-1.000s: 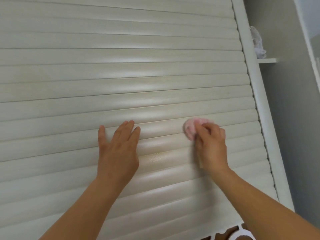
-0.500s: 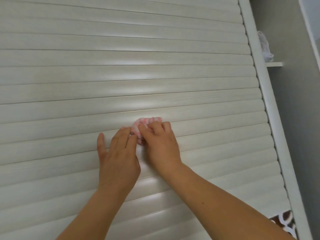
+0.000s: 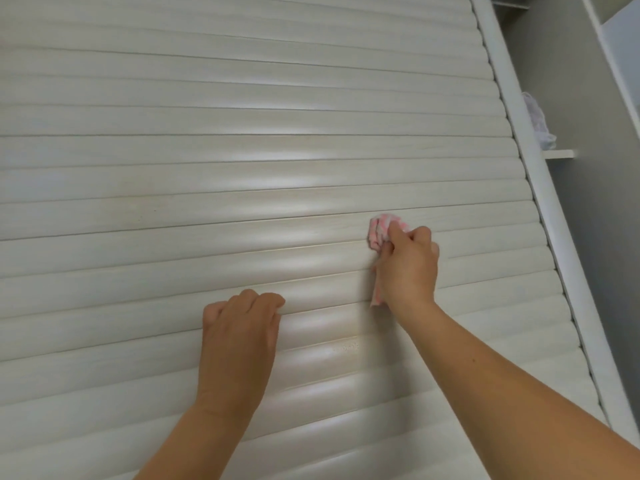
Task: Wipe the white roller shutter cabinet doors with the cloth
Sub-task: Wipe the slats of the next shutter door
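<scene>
Pink cloth bunched against white roller shutter door, right of centre on mid slats. White frame post alongside, grey wall and small shelf beyond. Grip of right hand curled tight round cloth, tail dangling under palm. Grip of left hand curled, holding nothing, fingertips on lower slat. Forearms angled upward.

Crumpled white bundle on small shelf, grey wall

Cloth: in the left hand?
No, the right hand grips the pink cloth against the shutter; the left hand holds nothing.
</scene>
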